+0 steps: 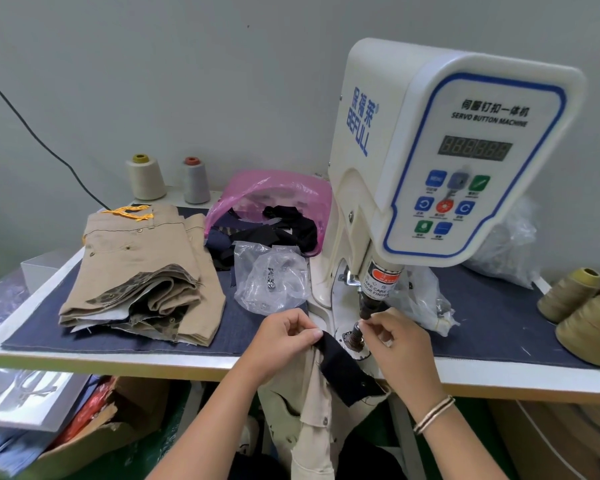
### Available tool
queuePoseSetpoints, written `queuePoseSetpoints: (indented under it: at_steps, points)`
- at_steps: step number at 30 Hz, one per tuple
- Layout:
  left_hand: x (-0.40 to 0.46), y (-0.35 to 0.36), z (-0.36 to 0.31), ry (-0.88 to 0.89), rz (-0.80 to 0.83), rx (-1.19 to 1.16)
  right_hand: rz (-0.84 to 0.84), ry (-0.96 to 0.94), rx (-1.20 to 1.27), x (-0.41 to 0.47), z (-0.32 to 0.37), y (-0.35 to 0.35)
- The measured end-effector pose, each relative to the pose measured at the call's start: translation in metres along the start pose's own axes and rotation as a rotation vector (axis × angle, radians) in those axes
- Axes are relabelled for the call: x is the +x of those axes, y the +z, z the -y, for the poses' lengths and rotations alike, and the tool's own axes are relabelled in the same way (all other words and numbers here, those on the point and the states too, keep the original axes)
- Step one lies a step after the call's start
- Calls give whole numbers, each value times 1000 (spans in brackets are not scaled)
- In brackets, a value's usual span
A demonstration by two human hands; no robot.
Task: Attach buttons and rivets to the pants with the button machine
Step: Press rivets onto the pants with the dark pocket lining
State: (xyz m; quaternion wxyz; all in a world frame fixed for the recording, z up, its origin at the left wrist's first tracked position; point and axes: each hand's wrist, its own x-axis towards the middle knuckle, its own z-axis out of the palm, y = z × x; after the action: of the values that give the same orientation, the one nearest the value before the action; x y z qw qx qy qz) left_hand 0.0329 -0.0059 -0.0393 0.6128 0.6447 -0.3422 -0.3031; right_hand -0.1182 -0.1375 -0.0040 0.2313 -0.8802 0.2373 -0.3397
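Risk as we judge it: both hands work directly under the ram of the white servo button machine (pixel 440 150), beside its dark lower die post (pixel 355 336). If the machine cycles now, fingertips get caught; if the fabric shifts, the button lands off its mark.

Left hand (pixel 284 336): fingers curled, pinching the upper edge of the black waistband strip (pixel 343 368) of the beige pants (pixel 309 410), which hang off the table's front edge.

Right hand (pixel 395 336): thumb and forefinger closed at the top of the die post, apparently seating 1 small part; we cannot tell which part.

A finished beige stack (pixel 142 271) lies well apart, left.
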Motion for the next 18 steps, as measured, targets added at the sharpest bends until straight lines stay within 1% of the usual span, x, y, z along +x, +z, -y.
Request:
queuePoseSetpoints:
  at_steps: [3, 8, 11, 12, 14, 16, 18]
  points:
    - [0, 0, -1, 2, 1, -4, -3, -9, -25, 0, 2, -2]
    - [-1, 1, -3, -6, 8, -12, -13, -102, -127, -8, 1, -5]
    - [1, -2, -7, -39, 79, -38, -122, -72, -2, -19, 4, -7]
    - [1, -3, -10, -52, 130, -43, -117, -60, 43, -25, 6, -8]
    - [-1, -4, -19, -59, 255, -40, 2, -4, 149, -38, 10, -9]
    - [-3, -3, -31, -46, 367, 4, 189, 137, 309, -44, 11, -12]
    - [-4, -2, -44, -38, 457, 31, 340, 237, 365, -43, 7, -16]
